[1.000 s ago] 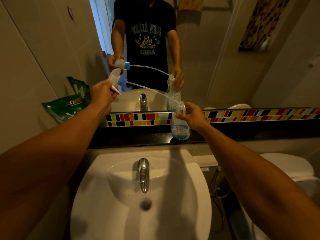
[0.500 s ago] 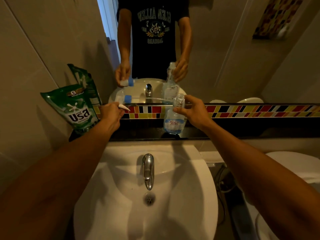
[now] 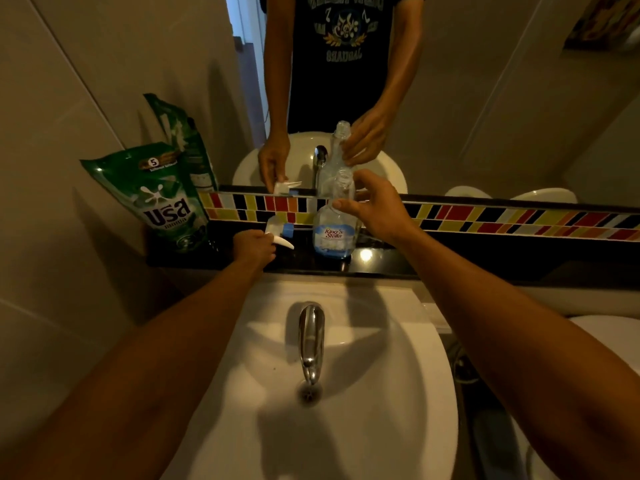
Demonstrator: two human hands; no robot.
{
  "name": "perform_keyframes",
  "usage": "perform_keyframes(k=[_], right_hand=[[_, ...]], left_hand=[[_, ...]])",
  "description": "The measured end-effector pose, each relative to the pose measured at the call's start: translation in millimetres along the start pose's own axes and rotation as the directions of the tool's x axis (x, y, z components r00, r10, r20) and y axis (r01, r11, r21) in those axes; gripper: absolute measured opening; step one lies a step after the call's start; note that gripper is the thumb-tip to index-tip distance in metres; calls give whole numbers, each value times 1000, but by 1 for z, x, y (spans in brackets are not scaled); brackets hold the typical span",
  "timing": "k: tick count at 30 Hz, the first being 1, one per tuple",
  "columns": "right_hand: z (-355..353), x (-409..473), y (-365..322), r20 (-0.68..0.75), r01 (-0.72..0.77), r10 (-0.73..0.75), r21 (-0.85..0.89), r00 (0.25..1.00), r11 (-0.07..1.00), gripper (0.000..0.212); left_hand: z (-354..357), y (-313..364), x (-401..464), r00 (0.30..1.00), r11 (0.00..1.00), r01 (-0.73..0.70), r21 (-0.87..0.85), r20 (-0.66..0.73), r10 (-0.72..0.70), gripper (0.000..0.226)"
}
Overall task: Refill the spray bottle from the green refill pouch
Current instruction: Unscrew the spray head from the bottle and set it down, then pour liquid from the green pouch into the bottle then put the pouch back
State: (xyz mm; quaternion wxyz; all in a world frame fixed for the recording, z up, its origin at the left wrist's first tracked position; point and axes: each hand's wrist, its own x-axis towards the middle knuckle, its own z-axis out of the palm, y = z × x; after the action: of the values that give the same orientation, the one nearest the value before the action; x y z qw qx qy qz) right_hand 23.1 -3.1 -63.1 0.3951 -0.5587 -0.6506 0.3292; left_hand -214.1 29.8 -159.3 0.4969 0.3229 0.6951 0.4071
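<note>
The clear spray bottle (image 3: 334,233) with a blue label stands upright and uncapped on the black ledge (image 3: 450,258) behind the sink. My right hand (image 3: 381,209) grips it at the shoulder, thumb across the front. The white and blue spray head (image 3: 282,233) lies low on the ledge just left of the bottle, its thin tube pointing toward the bottle, and my left hand (image 3: 252,245) is closed on it. The green refill pouch (image 3: 162,202) leans upright against the left wall at the ledge's left end, untouched.
A white sink (image 3: 398,375) with a chrome tap (image 3: 310,337) lies below the ledge. Behind the ledge run a strip of coloured tiles (image 3: 485,220) and a mirror (image 3: 485,98) that repeats my hands and the bottle. A white toilet (image 3: 606,334) sits at the right.
My left hand has lowered the spray head from chest height down onto the ledge, its tube out of the bottle. My right hand stayed on the bottle. The view tipped downward.
</note>
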Motion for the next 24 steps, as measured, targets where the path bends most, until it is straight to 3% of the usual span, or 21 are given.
perform_keyframes(k=[2, 10, 13, 16, 18, 24], right_hand=[[2, 2, 4, -4, 19, -19, -1, 1000, 1000, 43], [4, -2, 24, 1, -1, 1, -16, 1000, 1000, 57], [9, -11, 31, -127, -1, 3, 20, 992, 1000, 66], [17, -26, 33, -333, 93, -113, -73, 936, 993, 47], [21, -36, 32, -370, 129, -171, -136, 913, 982, 34], [53, -55, 7, -182, 177, -210, -179, 961, 968, 14]], left_hand=[[0, -5, 2, 997, 991, -42, 128, -66, 51, 29], [0, -22, 1, 979, 911, -156, 381, -61, 194, 26], [-4, -19, -1, 975, 887, -169, 429, -56, 213, 25], [-14, -14, -8, 963, 862, -212, 460, -50, 264, 19], [-21, -7, -13, 947, 829, -254, 498, -48, 319, 18], [-53, 12, -41, 873, 760, -376, 530, -72, 482, 26]])
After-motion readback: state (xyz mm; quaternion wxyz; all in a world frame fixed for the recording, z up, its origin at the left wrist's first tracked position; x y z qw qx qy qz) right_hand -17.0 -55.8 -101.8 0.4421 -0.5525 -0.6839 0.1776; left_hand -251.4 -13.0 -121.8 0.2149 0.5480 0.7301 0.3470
